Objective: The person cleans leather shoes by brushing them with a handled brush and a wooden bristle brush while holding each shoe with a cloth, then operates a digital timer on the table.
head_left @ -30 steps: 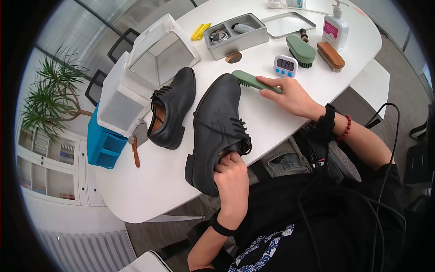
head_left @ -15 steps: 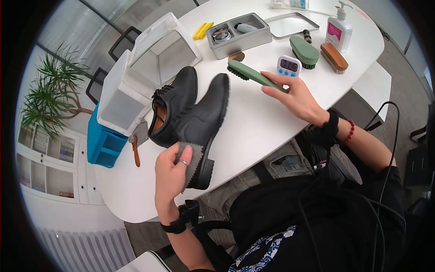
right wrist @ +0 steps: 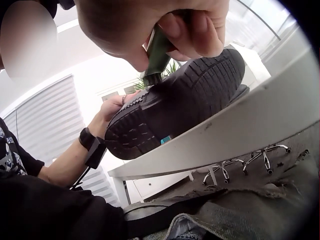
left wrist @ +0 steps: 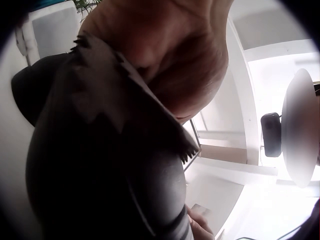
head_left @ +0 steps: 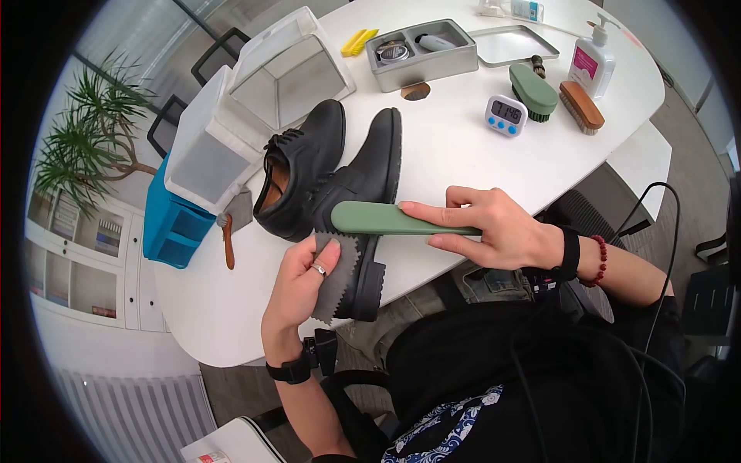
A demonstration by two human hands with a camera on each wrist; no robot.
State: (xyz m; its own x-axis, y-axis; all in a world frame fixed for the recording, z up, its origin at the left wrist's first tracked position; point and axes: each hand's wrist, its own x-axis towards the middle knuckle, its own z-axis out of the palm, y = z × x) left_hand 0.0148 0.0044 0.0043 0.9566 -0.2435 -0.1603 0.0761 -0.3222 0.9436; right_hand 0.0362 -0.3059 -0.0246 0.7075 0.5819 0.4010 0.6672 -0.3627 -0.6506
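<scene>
A black lace-up shoe (head_left: 373, 166) lies tilted on its side, its treaded sole (right wrist: 200, 95) turned outward in the right wrist view. At its heel end my left hand (head_left: 295, 282) grips it through a grey zigzag-edged cloth (head_left: 336, 279), thumb on top. My right hand (head_left: 502, 228) holds a long green brush (head_left: 378, 218) by its handle, index finger stretched along the back. The brush head lies across the shoe's side near the left thumb; its bristles are hidden from above. Right behind stands the second black shoe (head_left: 323, 127), upright and overlapped by the first.
Farther back are a grey metal tin (head_left: 424, 65), its lid (head_left: 515, 46), a digital timer (head_left: 506, 116), a green brush (head_left: 532, 91), a wooden brush (head_left: 581, 106) and a pump bottle (head_left: 593, 62). White mesh boxes (head_left: 208, 139) and a small wooden-handled brush (head_left: 228, 245) stand left.
The left hand came out of the shoe opening and now grips the heel with the cloth; the shoe turned onto its side. The right hand brought the brush from beyond the toe back onto the shoe.
</scene>
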